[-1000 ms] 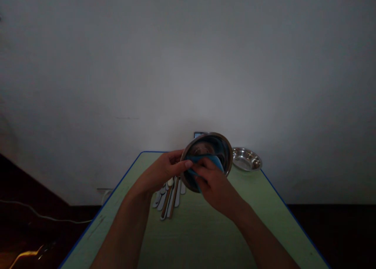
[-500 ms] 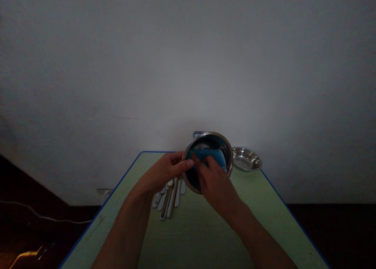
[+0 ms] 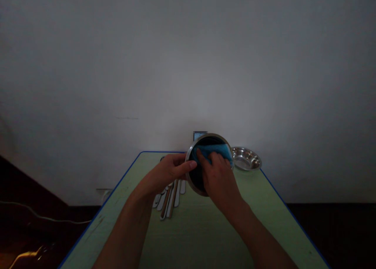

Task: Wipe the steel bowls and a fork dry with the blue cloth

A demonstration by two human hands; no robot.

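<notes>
A round metal bowl [image 3: 196,183] is held tilted above the table, its dark inside facing me. My left hand [image 3: 173,169] is closed on its left rim, thumb over the edge and fingers behind. Inside the bowl lies a blue cloth [image 3: 217,148], pressed against the inner wall by my right hand [image 3: 219,175]. The right fingers are bent over the cloth, with the index finger stretched along it. Beneath my left hand, several pieces of cutlery [image 3: 169,204] with metal and brown handles lie on the table, their far ends partly hidden.
A second, shallow metal bowl [image 3: 246,159] stands at the table's back right. The pale green table [image 3: 194,237] has a blue edge and meets a plain wall [image 3: 188,65]. A small screen-like object [image 3: 199,135] shows behind the held bowl. A white cable [image 3: 44,214] runs at left.
The held bowl has shifted slightly right and down. My right hand and the blue cloth have slid a little right and up inside it, toward the right rim.
</notes>
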